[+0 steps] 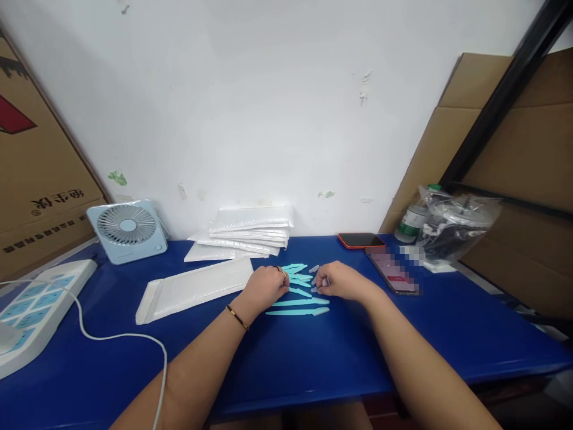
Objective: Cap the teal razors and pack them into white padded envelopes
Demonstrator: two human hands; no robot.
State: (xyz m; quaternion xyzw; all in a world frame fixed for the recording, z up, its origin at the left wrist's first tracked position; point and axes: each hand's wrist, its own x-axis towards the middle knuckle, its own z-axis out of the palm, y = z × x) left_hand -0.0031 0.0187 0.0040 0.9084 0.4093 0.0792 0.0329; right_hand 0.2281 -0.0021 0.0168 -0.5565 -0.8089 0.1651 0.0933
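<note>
Several turquoise eyebrow razors lie on the blue table. Two are side by side at the front, and others lie crossed in a small pile behind. My left hand is closed at the pile, its fingers pinching the handle end of one razor that points right. My right hand is closed facing it, with its fingertips at small clear blade caps. It seems to pinch one cap, but the fingers partly cover it.
White bubble mailers are stacked by the wall, with one mailer lying in front. A blue fan and a power strip with a cable stand left. Two phones, a bottle and a bagged cup are right.
</note>
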